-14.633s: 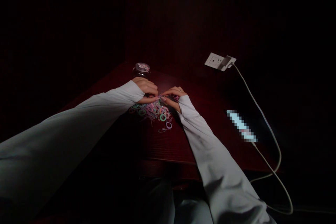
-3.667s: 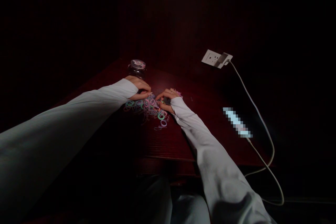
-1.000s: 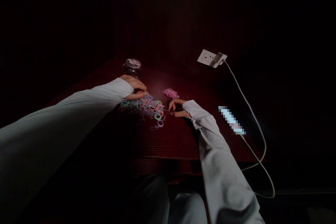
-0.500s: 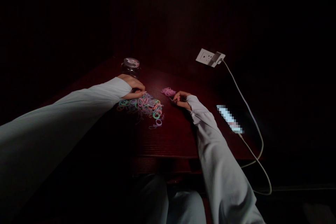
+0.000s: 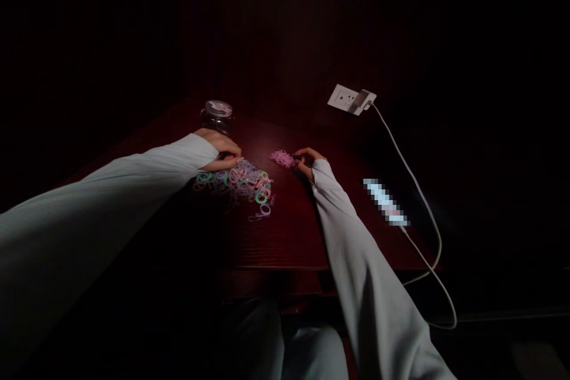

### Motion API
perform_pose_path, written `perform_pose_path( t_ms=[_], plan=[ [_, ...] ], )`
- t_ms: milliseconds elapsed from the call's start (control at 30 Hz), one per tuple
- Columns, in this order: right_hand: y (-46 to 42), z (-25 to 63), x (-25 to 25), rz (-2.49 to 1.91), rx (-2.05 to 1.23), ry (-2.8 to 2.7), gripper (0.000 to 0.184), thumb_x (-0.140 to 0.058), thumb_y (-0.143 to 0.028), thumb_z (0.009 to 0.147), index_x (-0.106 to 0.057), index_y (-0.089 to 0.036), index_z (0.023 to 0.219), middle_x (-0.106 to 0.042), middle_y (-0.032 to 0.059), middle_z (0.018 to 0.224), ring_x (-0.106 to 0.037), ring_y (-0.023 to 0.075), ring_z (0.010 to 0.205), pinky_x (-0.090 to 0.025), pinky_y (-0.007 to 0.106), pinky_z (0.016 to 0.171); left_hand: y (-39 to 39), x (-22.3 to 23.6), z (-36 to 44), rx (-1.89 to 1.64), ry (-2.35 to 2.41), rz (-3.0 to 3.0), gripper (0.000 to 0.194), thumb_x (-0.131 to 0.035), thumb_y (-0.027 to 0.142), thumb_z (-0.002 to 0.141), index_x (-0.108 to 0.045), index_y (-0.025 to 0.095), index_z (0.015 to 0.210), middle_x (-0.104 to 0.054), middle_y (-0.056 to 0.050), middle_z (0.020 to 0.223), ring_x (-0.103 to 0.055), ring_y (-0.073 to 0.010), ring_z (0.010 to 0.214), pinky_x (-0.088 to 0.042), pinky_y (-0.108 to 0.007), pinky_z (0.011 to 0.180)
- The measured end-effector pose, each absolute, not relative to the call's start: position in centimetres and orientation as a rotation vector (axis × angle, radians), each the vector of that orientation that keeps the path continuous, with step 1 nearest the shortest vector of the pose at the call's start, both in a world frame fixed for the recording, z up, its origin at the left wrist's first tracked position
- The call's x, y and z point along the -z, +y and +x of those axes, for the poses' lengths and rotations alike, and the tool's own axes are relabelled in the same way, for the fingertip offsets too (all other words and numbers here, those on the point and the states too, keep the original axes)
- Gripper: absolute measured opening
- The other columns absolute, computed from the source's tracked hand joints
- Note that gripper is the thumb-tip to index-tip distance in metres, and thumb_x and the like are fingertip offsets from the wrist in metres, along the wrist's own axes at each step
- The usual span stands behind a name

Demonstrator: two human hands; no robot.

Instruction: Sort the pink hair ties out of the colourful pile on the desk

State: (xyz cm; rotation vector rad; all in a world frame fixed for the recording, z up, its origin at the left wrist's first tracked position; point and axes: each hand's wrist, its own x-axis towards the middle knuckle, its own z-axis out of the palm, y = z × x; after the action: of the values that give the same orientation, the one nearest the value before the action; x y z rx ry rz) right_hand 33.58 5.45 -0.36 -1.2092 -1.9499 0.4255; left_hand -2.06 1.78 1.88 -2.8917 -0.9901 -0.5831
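My right hand (image 5: pixel 308 162) curled at the small pink hair-tie pile (image 5: pixel 282 158), my left (image 5: pixel 222 148) bent over the mixed hair ties (image 5: pixel 243 179) on the table (image 5: pixel 285 243); I couldn't tell whether either pinched anything.

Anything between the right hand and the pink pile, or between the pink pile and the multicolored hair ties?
Nothing visible in either gap. The right hand has its fingertips at the right edge of the pink pile. The glass jar stands off to the left, behind the left hand.
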Motion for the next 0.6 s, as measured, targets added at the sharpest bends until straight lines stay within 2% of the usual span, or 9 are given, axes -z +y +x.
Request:
perform_pose_path(
  t_ms=[133, 233, 333, 433, 600],
  plan=[
    [4.8, 33.1, -0.6, -1.192, -0.352, -1.884, 0.024, -0.062, -0.040, 0.083, -0.075, -0.024, 0.098, -0.073, 0.0043, 0.095, -0.060, 0.0204, 0.084, -0.050, 0.032, 0.079, 1.9, -1.8, -2.1, 0.583, -1.007, -2.883, 0.038, -0.049, 0.038, 0.109, -0.075, 0.020, 0.088, -0.077, -0.003, 0.085, -0.065, -0.0156, 0.078, -0.042, -0.027, 0.072],
    [3.4, 31.7, -1.7, -1.141, -0.332, -1.885, 0.024, -0.063, -0.040, 0.086, -0.074, -0.023, 0.098, -0.072, 0.0045, 0.094, -0.058, 0.0192, 0.081, -0.048, 0.031, 0.078, 2.0, -1.8, -2.2, 0.598, -0.991, -2.888, 0.037, -0.049, 0.037, 0.108, -0.075, 0.021, 0.089, -0.078, -0.004, 0.086, -0.065, -0.0159, 0.078, -0.042, -0.027, 0.072],
    [1.6, 30.1, -2.5, -1.061, -0.482, -2.008, 0.024, -0.064, -0.042, 0.091, -0.074, -0.022, 0.098, -0.066, 0.0025, 0.086, -0.053, 0.0165, 0.074, -0.043, 0.029, 0.071, 1.9, -1.9, -2.1, 0.627, -0.987, -2.899, 0.035, -0.051, 0.037, 0.107, -0.075, 0.021, 0.088, -0.078, -0.004, 0.086, -0.067, -0.0169, 0.080, -0.042, -0.027, 0.071],
    [0.1, 29.1, -2.8, -0.986, -0.655, -2.227, 0.020, -0.071, -0.039, 0.090, -0.074, -0.021, 0.097, -0.064, 0.0013, 0.085, -0.051, 0.0150, 0.075, -0.040, 0.027, 0.071, 1.7, -2.0, -2.1, 0.608, -1.000, -2.891, 0.036, -0.050, 0.036, 0.107, -0.074, 0.021, 0.086, -0.079, -0.004, 0.087, -0.068, -0.0175, 0.082, -0.042, -0.028, 0.072],
    [-0.2, 29.4, -2.7, -0.999, -0.711, -2.401, 0.018, -0.075, -0.032, 0.087, -0.073, -0.020, 0.101, -0.062, -0.0017, 0.086, -0.048, 0.0115, 0.070, -0.038, 0.026, 0.071, 1.8, -2.0, -2.1, 0.581, -1.007, -2.896, 0.037, -0.049, 0.038, 0.108, -0.076, 0.021, 0.089, -0.079, -0.005, 0.088, -0.067, -0.0169, 0.080, -0.042, -0.027, 0.072]
  ],
)
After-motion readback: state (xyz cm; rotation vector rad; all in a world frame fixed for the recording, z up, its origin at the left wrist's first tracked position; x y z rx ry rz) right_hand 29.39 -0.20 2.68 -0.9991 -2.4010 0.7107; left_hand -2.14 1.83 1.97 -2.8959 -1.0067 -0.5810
